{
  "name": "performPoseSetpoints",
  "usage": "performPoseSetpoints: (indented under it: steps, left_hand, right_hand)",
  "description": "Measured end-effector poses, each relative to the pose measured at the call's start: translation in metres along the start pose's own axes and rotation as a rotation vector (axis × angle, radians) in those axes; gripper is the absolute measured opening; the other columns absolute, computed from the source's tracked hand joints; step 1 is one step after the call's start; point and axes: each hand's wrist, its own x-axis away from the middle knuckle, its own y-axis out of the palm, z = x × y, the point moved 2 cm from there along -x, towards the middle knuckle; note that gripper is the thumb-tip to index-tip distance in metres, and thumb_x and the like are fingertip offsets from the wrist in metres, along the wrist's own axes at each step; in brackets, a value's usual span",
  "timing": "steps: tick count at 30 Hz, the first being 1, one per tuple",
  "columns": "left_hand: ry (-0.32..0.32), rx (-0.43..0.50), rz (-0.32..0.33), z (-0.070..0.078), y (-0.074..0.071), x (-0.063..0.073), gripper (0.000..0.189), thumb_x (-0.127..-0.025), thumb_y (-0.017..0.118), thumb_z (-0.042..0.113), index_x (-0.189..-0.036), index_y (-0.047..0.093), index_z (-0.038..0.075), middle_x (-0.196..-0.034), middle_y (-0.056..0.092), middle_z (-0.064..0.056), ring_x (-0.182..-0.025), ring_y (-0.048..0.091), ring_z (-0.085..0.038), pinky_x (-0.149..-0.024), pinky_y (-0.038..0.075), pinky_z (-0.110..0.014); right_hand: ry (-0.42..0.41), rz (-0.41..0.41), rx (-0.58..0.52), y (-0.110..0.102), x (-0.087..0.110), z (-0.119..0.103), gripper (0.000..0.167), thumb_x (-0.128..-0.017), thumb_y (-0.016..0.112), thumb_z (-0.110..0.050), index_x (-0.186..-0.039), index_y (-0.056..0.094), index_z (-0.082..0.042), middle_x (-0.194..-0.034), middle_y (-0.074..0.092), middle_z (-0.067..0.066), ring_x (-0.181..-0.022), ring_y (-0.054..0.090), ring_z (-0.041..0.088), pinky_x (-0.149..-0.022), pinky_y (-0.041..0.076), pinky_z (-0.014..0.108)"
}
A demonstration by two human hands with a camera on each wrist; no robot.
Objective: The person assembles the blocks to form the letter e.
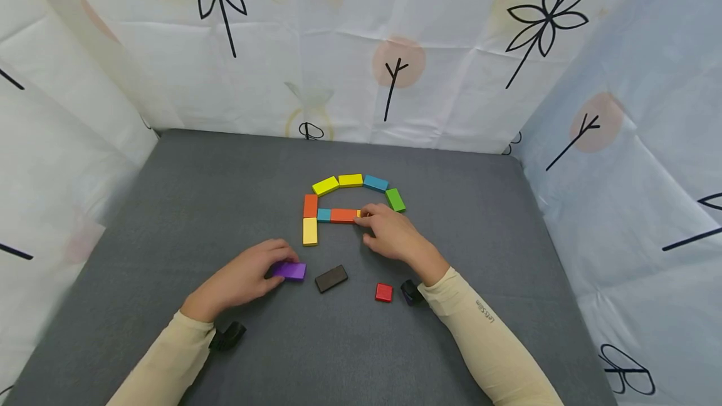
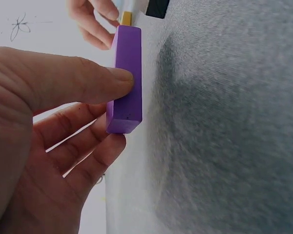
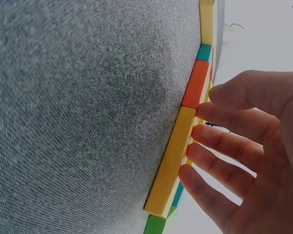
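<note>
My left hand (image 1: pixel 248 277) pinches a purple block (image 2: pixel 129 73) between thumb and fingers, close over the table at front left. Straight fingertips of my right hand (image 1: pixel 395 237) rest along the top of a long yellow-orange block (image 3: pixel 171 161), mostly covered by that hand in the head view. This block lies in line with an orange-red block (image 1: pixel 343 216) and a small teal block (image 1: pixel 324 215). At the row's left end stand another orange-red block (image 1: pixel 310 205) and a pale yellow block (image 1: pixel 309 232). Two yellow blocks (image 1: pixel 350 180), a blue block (image 1: pixel 375 183) and a green block (image 1: pixel 396 200) curve behind.
A dark brown block (image 1: pixel 331 279) lies between the hands, with a small red block (image 1: pixel 383 292) to its right, near the right wrist camera (image 1: pixel 412 292). White patterned cloth (image 1: pixel 338 49) hangs behind and beside the grey table (image 1: pixel 225 174).
</note>
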Motion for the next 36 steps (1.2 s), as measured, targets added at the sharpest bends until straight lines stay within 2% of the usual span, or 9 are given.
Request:
performPoseSetpoints:
  steps: [8, 16, 21, 24, 27, 33, 36]
  left_hand:
    - [0.033, -0.038, -0.028, 0.004, 0.003, -0.013, 0.035, -0.092, 0.085, 0.000, -0.121, 0.075, 0.018, -0.120, 0.064, 0.007, -0.115, 0.063, -0.016, -0.100, 0.056, -0.046]
    - [0.100, -0.074, -0.033, 0.006, 0.006, -0.025, 0.032, -0.094, 0.082, -0.002, -0.121, 0.075, 0.015, -0.123, 0.064, 0.003, -0.117, 0.062, -0.018, -0.102, 0.055, -0.044]
    - [0.132, -0.089, -0.013, 0.005, 0.012, -0.026, 0.030, -0.094, 0.080, -0.005, -0.118, 0.076, 0.013, -0.121, 0.065, 0.000, -0.118, 0.063, -0.021, -0.101, 0.056, -0.045]
    - [0.131, -0.096, 0.003, 0.005, 0.016, -0.024, 0.032, -0.093, 0.080, -0.006, -0.119, 0.076, 0.014, -0.122, 0.065, 0.000, -0.120, 0.061, -0.022, -0.101, 0.056, -0.044]
    - [0.060, -0.107, 0.050, 0.007, 0.020, -0.021, 0.039, -0.090, 0.087, -0.001, -0.125, 0.075, 0.011, -0.126, 0.064, -0.004, -0.121, 0.060, -0.024, -0.102, 0.056, -0.046]
    - [-0.217, -0.064, 0.237, 0.018, 0.034, -0.006, 0.071, -0.079, 0.101, 0.025, -0.135, 0.067, -0.002, -0.125, 0.063, -0.015, -0.114, 0.062, -0.032, -0.098, 0.056, -0.054]
    - [-0.314, -0.011, 0.304, 0.023, 0.041, -0.002, 0.074, -0.079, 0.101, 0.031, -0.133, 0.065, -0.006, -0.121, 0.063, -0.018, -0.110, 0.063, -0.035, -0.096, 0.055, -0.056]
  right_hand:
    - [0.001, -0.009, 0.010, 0.002, -0.001, -0.001, 0.044, -0.105, 0.072, -0.016, -0.149, 0.068, -0.012, -0.146, 0.061, 0.007, -0.124, 0.057, 0.024, -0.096, 0.054, 0.041]
    - [-0.001, -0.010, 0.016, 0.004, -0.003, 0.001, 0.045, -0.105, 0.071, -0.017, -0.149, 0.068, -0.012, -0.146, 0.061, 0.007, -0.125, 0.057, 0.024, -0.097, 0.054, 0.041]
    - [0.001, -0.018, 0.010, 0.004, -0.003, 0.000, 0.045, -0.105, 0.071, -0.017, -0.150, 0.067, -0.012, -0.147, 0.060, 0.007, -0.126, 0.056, 0.024, -0.098, 0.053, 0.040]
    - [0.002, -0.018, 0.009, 0.004, -0.003, -0.001, 0.045, -0.105, 0.072, -0.018, -0.150, 0.067, -0.012, -0.147, 0.060, 0.007, -0.126, 0.056, 0.024, -0.098, 0.053, 0.041]
    - [0.001, -0.015, 0.013, 0.004, -0.003, 0.000, 0.045, -0.105, 0.072, -0.018, -0.150, 0.067, -0.012, -0.147, 0.060, 0.007, -0.126, 0.056, 0.024, -0.098, 0.053, 0.041]
    - [-0.004, -0.008, 0.009, 0.003, -0.003, 0.001, 0.046, -0.105, 0.072, -0.017, -0.150, 0.067, -0.012, -0.146, 0.061, 0.007, -0.125, 0.056, 0.025, -0.098, 0.054, 0.041]
    - [0.004, -0.006, 0.012, 0.003, -0.003, 0.003, 0.046, -0.105, 0.072, -0.018, -0.150, 0.067, -0.012, -0.146, 0.061, 0.007, -0.125, 0.056, 0.025, -0.097, 0.054, 0.041]
